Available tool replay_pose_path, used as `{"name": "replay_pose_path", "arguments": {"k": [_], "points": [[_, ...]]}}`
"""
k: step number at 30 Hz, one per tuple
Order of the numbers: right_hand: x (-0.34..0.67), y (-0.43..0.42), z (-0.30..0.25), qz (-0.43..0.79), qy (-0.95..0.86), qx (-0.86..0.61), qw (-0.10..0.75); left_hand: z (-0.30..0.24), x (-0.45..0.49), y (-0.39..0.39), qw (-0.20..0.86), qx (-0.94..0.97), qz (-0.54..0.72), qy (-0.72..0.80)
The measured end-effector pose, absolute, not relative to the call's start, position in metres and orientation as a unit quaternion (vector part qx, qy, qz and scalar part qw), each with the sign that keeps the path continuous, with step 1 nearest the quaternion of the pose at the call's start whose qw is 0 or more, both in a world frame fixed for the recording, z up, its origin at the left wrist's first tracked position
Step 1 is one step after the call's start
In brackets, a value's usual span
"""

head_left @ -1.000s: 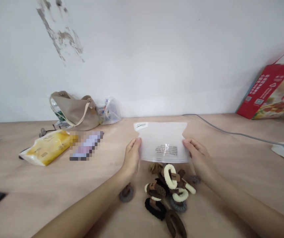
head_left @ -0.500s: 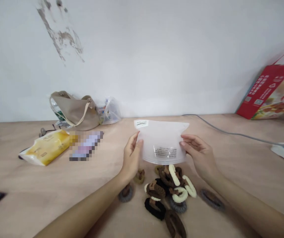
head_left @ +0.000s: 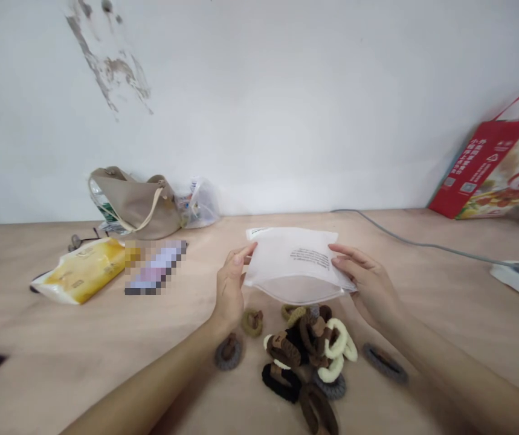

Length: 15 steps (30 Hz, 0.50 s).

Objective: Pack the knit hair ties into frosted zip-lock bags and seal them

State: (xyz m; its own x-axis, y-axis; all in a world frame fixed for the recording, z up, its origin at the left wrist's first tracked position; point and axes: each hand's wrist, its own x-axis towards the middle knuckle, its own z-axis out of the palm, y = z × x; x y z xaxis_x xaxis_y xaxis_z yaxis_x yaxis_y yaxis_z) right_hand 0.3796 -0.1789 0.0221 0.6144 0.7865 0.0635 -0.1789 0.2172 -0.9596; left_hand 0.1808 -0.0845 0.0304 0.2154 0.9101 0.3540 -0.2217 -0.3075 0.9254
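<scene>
While the left hand (head_left: 229,290) and right hand (head_left: 370,279) grasp the bag (head_left: 281,257) at its left and right edges, its near mouth gapes; the ties (head_left: 304,343) lie loose on the table (head_left: 173,320), just nearer, none inside that I can make out.

Milky-white, flat plastic pouch (head_left: 281,254) bore dark lines of print. Plush, ring-shaped fabric loops (head_left: 329,411) came in cream, black, dark brown, olive-tan and grey; one brown loop (head_left: 291,352) carried lighter brown patch (head_left: 279,342). Wide, flat surface (head_left: 105,350) was pinkish tan. Taupe, slouchy handbag (head_left: 127,199) had cream strap (head_left: 154,210). Soft plastic pack (head_left: 84,269) was yellow and white. Boxy red carrier bag (head_left: 472,163) had white lettering and multicoloured printed picture. Thin cable (head_left: 404,240) was grey. Flat wall (head_left: 286,109) was white, smeared brown-grey.
</scene>
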Motion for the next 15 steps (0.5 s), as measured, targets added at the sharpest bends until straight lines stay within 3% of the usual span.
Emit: {"name": "replay_pose_path", "arguments": {"k": [7, 15], "points": [[0.379, -0.176, 0.014, 0.356, -0.360, -0.544, 0.669, 0.039, 0.187, -0.089, 0.613, 0.528, 0.463, 0.363], [0.379, -0.179, 0.005, 0.224, -0.523, -0.571, 0.592, 0.042, 0.188, -0.086, 0.669, 0.489, 0.360, 0.427]]}}
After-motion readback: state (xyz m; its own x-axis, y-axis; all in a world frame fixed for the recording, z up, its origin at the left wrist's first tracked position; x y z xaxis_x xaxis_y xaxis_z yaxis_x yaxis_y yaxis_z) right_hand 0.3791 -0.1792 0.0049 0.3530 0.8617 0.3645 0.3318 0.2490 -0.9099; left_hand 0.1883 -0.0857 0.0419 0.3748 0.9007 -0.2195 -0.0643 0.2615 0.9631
